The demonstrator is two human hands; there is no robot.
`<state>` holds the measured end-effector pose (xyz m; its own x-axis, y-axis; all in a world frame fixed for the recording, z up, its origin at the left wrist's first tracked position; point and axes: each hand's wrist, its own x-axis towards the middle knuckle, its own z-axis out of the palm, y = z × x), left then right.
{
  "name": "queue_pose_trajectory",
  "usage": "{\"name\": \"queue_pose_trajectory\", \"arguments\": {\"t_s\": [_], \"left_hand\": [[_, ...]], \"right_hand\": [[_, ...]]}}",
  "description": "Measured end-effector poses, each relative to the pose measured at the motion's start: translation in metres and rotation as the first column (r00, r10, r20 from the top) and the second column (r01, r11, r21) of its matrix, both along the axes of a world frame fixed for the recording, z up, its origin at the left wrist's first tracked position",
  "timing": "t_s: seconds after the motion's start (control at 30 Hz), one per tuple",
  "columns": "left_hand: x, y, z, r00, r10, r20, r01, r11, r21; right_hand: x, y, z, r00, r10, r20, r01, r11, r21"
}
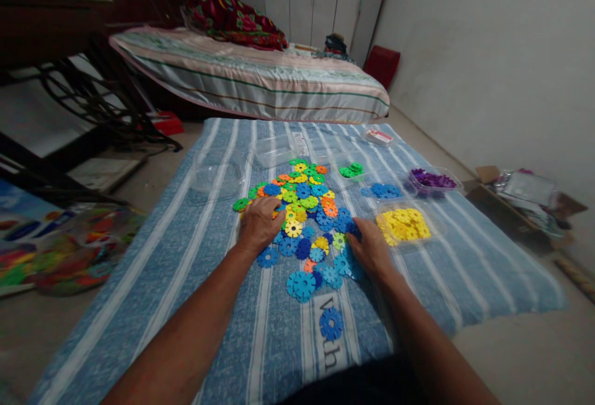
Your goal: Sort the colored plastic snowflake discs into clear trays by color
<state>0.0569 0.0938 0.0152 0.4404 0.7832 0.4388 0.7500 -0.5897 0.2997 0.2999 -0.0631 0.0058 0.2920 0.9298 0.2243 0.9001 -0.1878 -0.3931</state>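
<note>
A heap of flat plastic snowflake discs [304, 197] in blue, green, yellow and orange lies on a blue striped cloth [195, 250] on the floor. My left hand [259, 224] rests knuckles-up on the heap's left edge, fingers curled over discs. My right hand [369, 247] is at the heap's right side, fingers pinched on a dark blue disc [353, 229]. A clear tray of yellow discs [403, 224] sits just right of that hand. A lone blue disc [331, 323] lies nearer me.
Clear trays hold purple discs [432, 180], blue discs [385, 191] and green discs [351, 170]. Empty clear containers [218, 172] stand at the cloth's back left. A mattress [260, 76] lies behind, a dark table frame [69, 95] at left, a cardboard box [520, 197] by the right wall.
</note>
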Motion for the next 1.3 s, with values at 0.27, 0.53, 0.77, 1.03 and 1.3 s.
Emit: {"name": "queue_pose_trajectory", "arguments": {"t_s": [0.27,0.53,0.77,1.03,1.3], "left_hand": [[0.0,0.001,-0.001,1.0,-0.015,0.002,0.015,1.0,0.022],[0.001,0.0,-0.001,1.0,-0.005,0.007,0.005,1.0,0.005],[-0.001,-0.001,-0.001,1.0,-0.007,0.021,0.007,1.0,-0.005],[-0.001,-0.001,-0.001,1.0,-0.009,0.012,0.009,1.0,-0.002],[-0.001,0.0,-0.002,0.999,-0.024,0.024,0.024,1.0,0.003]], "right_hand": [[0.0,0.016,0.025,0.979,0.093,0.179,-0.045,0.966,-0.253],[0.0,0.008,0.025,0.971,0.135,0.197,-0.109,0.985,-0.136],[0.044,0.028,0.074,0.963,-0.122,0.241,0.064,0.97,0.235],[0.012,0.008,0.049,0.957,0.105,0.27,-0.037,0.968,-0.248],[-0.005,0.011,0.033,0.952,0.056,0.301,0.062,0.928,-0.369]]}}
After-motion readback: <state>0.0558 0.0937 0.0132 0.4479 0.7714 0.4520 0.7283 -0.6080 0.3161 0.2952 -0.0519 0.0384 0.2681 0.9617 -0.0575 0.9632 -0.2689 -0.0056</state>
